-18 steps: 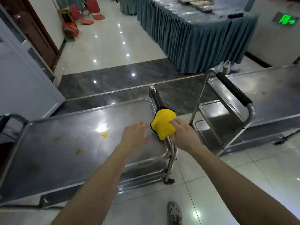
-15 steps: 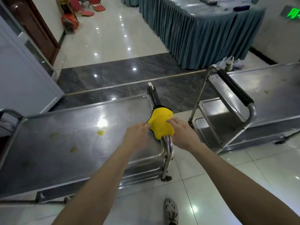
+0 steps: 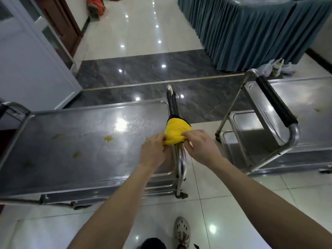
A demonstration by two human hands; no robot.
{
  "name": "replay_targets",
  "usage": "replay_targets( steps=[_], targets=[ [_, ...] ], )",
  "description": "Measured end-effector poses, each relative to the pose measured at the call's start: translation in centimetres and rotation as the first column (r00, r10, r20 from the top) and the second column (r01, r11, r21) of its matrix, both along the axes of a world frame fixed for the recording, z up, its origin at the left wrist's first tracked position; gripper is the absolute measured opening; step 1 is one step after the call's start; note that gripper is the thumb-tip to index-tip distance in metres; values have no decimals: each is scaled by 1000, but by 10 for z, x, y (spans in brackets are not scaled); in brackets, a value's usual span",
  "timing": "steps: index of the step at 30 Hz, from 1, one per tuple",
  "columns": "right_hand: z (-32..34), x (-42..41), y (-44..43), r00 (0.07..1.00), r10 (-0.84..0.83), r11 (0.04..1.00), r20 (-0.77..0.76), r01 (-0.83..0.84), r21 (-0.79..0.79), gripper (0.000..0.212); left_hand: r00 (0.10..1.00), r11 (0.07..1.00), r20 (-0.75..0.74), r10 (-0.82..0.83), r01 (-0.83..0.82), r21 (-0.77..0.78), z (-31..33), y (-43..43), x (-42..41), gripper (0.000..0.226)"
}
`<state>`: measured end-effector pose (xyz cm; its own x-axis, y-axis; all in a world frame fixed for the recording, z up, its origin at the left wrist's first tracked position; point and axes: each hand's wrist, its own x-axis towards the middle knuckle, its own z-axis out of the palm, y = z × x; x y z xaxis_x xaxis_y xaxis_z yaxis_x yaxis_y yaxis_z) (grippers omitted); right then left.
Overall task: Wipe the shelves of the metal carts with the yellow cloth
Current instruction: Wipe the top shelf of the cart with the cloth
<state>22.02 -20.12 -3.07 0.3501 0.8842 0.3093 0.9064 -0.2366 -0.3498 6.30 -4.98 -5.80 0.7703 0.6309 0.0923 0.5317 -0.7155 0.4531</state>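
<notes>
Metal carts point(image 3: 75, 159) fill the lower part of the view, two of them on the shiny tiled floor point(image 3: 125, 24). The nearer one, at the left, shows us its wide top shelf point(image 3: 53, 169). The second cart point(image 3: 305, 97) stands to the right, a little apart. Behind it we see a table with a blue pleated skirt point(image 3: 251, 33).

At the right end of the nearer cart a metal handle point(image 3: 172, 103) with a dark sleeve runs away from us. The yellow cloth point(image 3: 175, 131) is draped over this handle (it has a dark edge at the far side).

Both forearms reach in from below. The left hand point(image 3: 154, 151) has its fingers curled around the left lower edge of the cloth, and the right hand point(image 3: 201, 144) pinches the right edge between thumb and fingers.

On the top shelf lie several small yellowish stains point(image 3: 108, 138), well apart from the cloth. One light shoe point(image 3: 182, 230) shows on the floor near the bottom.
</notes>
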Motion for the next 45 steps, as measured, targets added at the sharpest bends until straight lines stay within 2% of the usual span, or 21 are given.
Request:
replay_targets(
  steps=[4,8,12,15,17,19,21,25,27,29,30,31,32,34,35,37,38,39,41,43,45],
  targets=[
    [32,0,42,997,25,992,-79,-15,122,18,973,995,212,89,-99,35,46,47,-14,14],
    [56,0,87,970,26,982,-241,20,188,26,973,993,218,70,-90,83,84,101,-31,17],
    [52,5,121,926,49,995,-375,-12,100,29,993,993,88,80,-87,82,90,149,-50,22],
    [37,11,144,904,-2,997,-427,-32,-72,24,987,994,-129,98,-90,68,82,184,-55,31],
    [29,13,162,898,-23,975,-440,-77,-207,23,978,998,-200,64,-66,-4,73,208,-50,24],
    [25,17,183,902,-64,946,-426,-81,-313,23,976,996,-215,18,-37,-85,65,228,-40,14],
    [25,24,205,907,-126,940,-402,-21,-342,25,984,993,-179,5,-26,-116,61,247,-26,15],
    [27,37,233,897,-244,964,-370,183,-191,34,996,992,-72,58,-66,-107,59,269,-1,24],
    [19,35,231,919,-242,964,-311,192,-183,36,995,994,-90,52,-60,-91,48,265,0,24],
    [7,30,220,959,-153,920,-237,51,-389,38,986,990,-164,10,-32,-136,27,257,-8,24],
    [2,26,213,975,-88,851,-206,-34,-525,37,971,980,-234,-45,-2,-197,16,253,-14,24],
    [-3,22,207,981,-31,790,-189,-92,-606,34,943,962,-310,-120,33,-273,3,249,-20,24],
    [-7,20,201,984,-2,785,-176,-108,-611,30,910,938,-365,-196,66,-339,-9,245,-25,27],
    [-11,18,190,988,-28,908,-151,-38,-418,26,892,919,-383,-241,83,-385,-27,233,-30,33],
    [-13,19,186,991,-56,967,-124,23,-256,24,905,932,-368,-212,74,-355,-33,228,-30,37],
    [-13,23,184,990,-127,992,-53,127,-2,31,925,974,-350,-147,74,-212,-46,217,-23,49],
    [-13,25,184,982,-184,983,-42,185,20,42,926,988,-357,-124,83,-128,-53,211,-17,57],
    [-15,26,185,967,-249,968,-55,248,-34,56,922,994,-372,-105,87,-65,-60,205,-11,65],
    [-23,26,189,929,-359,917,-93,332,-222,77,908,995,-407,-96,90,-34,-75,196,3,75],
    [-34,24,190,920,-384,881,-77,340,-329,82,884,993,-453,-113,93,-66,-94,188,16,80],
    [-40,25,189,927,-369,890,-60,335,-309,80,855,993,-505,-117,90,-78,-114,182,27,84]
  ],
)
